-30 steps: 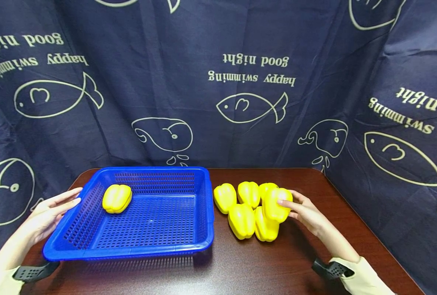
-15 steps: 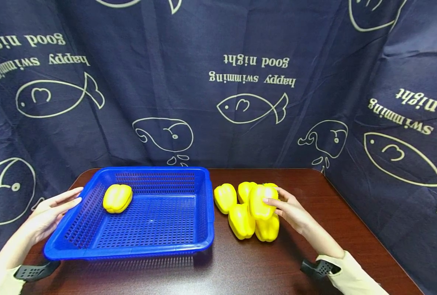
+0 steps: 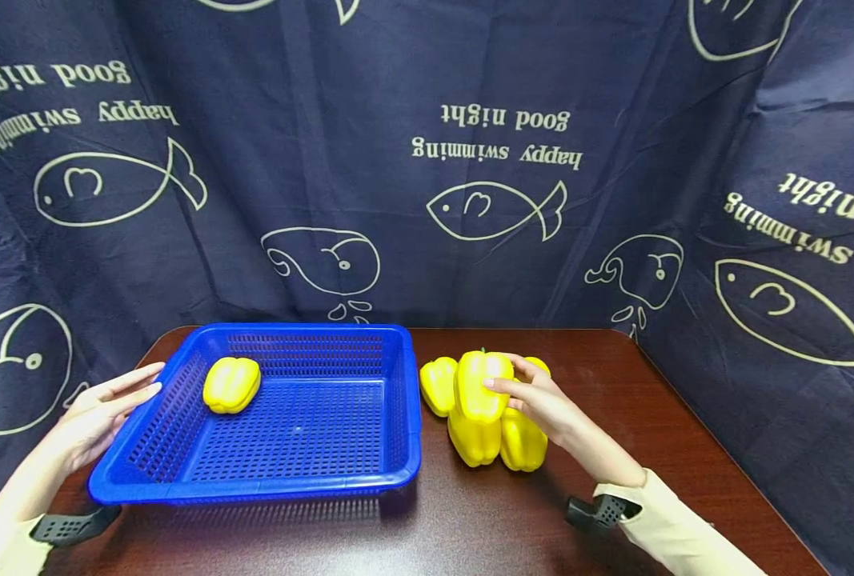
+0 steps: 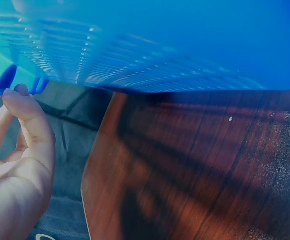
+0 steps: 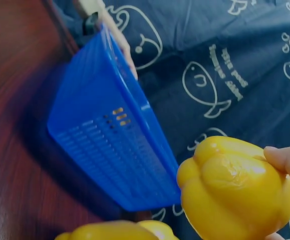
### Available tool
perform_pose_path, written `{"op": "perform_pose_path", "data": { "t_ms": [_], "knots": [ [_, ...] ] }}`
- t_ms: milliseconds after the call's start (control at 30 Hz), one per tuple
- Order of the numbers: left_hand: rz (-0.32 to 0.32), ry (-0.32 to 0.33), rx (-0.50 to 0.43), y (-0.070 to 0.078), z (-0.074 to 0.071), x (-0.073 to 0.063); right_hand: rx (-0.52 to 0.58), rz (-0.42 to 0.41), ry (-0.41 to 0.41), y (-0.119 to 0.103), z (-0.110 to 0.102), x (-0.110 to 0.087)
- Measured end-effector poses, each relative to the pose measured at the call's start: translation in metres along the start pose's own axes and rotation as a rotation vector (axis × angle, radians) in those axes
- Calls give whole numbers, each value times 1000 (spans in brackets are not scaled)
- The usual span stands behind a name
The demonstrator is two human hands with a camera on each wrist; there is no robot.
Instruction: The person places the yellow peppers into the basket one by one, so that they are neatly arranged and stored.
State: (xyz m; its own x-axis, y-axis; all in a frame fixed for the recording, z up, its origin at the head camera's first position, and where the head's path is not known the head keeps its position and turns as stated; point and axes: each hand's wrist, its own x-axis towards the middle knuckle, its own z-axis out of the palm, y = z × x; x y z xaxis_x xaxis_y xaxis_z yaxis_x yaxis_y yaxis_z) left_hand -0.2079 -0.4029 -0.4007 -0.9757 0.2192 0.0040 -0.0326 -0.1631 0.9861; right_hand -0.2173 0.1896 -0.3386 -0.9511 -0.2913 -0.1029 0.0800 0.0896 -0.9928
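Observation:
My right hand (image 3: pixel 542 398) grips a yellow bell pepper (image 3: pixel 482 388), raised over the others, with the thumb on its near side. Close up in the right wrist view, the held pepper (image 5: pixel 235 187) shows its lobed bottom end. On the left, my left hand (image 3: pixel 102 416) holds the side rim of a blue plastic basket (image 3: pixel 254 488); in the left wrist view, thumb and finger (image 4: pixel 29 112) pinch that rim. One yellow bell pepper (image 3: pixel 231 386) lies inside the basket, toward its left wall. Below and around the held one, several more bell peppers (image 3: pixel 523 440) rest on the table, partly hidden by it.
The brown wooden table (image 3: pixel 650 416) reaches back to a dark blue curtain (image 3: pixel 513 272) printed with fish and lettering. Another pepper (image 3: pixel 437 388) sits close beside the basket's right wall. Each wrist wears a black strap (image 3: pixel 74 528).
My right hand has carried the held pepper leftward over the pile, toward the basket. The left hand stays at the basket's rim, and the basket and its pepper have not moved.

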Motion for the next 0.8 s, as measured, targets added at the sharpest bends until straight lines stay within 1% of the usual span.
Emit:
{"op": "perform_pose_path", "data": {
  "t_ms": [200,333,467,633,800],
  "knots": [
    [-9,10,1,1,0,-1,26,-12,-7,-5,15,6],
    [3,-1,-5,0,-1,-2,14,-1,-5,-8,27,8],
    [11,-7,-8,-1,-1,-3,28,-1,-24,-10,38,11],
    [-2,6,3,0,0,-2,56,4,-51,-13,53,16],
    [-11,7,7,1,1,-1,60,8,-51,-14,68,21]
  ]
}}
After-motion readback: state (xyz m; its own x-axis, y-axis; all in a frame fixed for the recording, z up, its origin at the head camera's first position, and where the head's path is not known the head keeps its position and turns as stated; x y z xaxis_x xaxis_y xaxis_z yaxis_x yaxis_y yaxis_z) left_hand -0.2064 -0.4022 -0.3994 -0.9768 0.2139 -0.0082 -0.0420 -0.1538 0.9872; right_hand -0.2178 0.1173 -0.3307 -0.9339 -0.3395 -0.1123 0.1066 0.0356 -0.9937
